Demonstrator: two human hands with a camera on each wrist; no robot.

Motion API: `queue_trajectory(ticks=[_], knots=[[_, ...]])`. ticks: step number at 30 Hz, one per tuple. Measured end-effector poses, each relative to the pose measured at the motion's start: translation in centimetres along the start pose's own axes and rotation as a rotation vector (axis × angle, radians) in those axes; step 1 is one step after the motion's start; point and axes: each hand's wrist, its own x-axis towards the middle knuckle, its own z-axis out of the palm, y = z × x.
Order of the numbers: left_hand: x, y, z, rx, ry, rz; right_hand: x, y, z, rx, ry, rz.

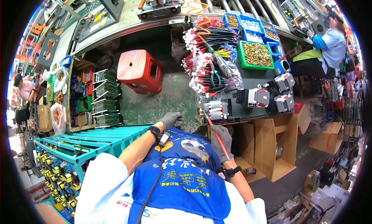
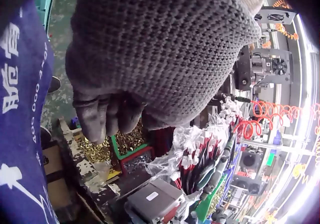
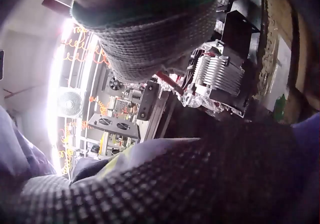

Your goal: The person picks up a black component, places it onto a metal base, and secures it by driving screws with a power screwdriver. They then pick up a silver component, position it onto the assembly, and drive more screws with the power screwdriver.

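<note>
My right hand [image 1: 221,142], in a grey knit glove, grips a long thin red rod [image 1: 219,138] that slants up and away from me. The far end of the rod is right at the near-left corner of a finned silver-white coil unit [image 1: 215,109] on the bench edge. In the right wrist view the unit's pale ridged windings [image 3: 218,75] show beside the rod's end. My left hand [image 1: 170,120], gloved the same way, hovers in front of the blue apron [image 1: 182,166]. Its fingers [image 2: 92,119] hang loosely curled in the left wrist view, with nothing held.
Several grey transformer-like blocks [image 1: 259,97] stand right of the coil unit. Behind lie bundled wires [image 1: 217,38], pliers [image 1: 215,77] and a green bin [image 1: 257,67] of brass parts. Cardboard boxes [image 1: 267,142] sit below, a red stool [image 1: 135,65] and teal rack [image 1: 97,146] to the left.
</note>
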Motion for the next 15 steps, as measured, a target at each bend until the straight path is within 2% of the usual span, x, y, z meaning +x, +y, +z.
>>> queue_trajectory(ticks=[3, 6, 9, 15], knots=[[0.2, -0.1, 0.0, -0.025, -0.007, -0.005, 0.1, -0.7, -0.8, -0.07, -0.024, -0.075], [0.7, -0.5, -0.2, -0.019, -0.023, 0.003, 0.1, -0.7, -0.5, 0.035, 0.028, 0.017], [0.8, -0.5, -0.4, 0.015, -0.049, 0.013, 0.0, -0.5, -0.6, -0.039, -0.015, -0.004], [0.6, -0.6, 0.1, 0.015, -0.035, 0.005, 0.3, -0.8, -0.5, 0.033, 0.012, 0.006]])
